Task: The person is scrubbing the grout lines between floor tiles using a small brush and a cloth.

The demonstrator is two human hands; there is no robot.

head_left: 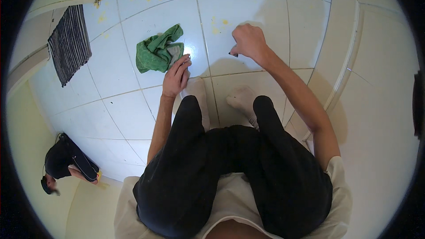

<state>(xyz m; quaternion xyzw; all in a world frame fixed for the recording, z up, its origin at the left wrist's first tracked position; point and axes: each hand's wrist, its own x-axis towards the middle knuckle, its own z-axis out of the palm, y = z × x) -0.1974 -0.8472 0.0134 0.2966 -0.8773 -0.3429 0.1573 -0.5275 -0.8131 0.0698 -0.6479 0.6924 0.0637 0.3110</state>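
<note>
My right hand (250, 42) is closed in a fist above the white tiles, ahead of my right foot. A small dark tip (233, 54) shows below its thumb, and the rest of that thing is hidden in the fist. My left hand (175, 77) is beside the crumpled green cloth (152, 55), its fingers bent and drawn together by the cloth's near right edge. Something small and pale shows at those fingertips, too small to name. The cloth lies bunched on the floor, with a greyish patch facing up.
Yellow spots (225, 22) dot the tiled floor (155, 13) ahead. A black-and-white striped mat (71, 44) hangs over a ledge at the left. Another person (62, 159) crouches at the lower left. A pale raised edge (343, 66) runs along the right. My socked feet (242, 99) are close to my hands.
</note>
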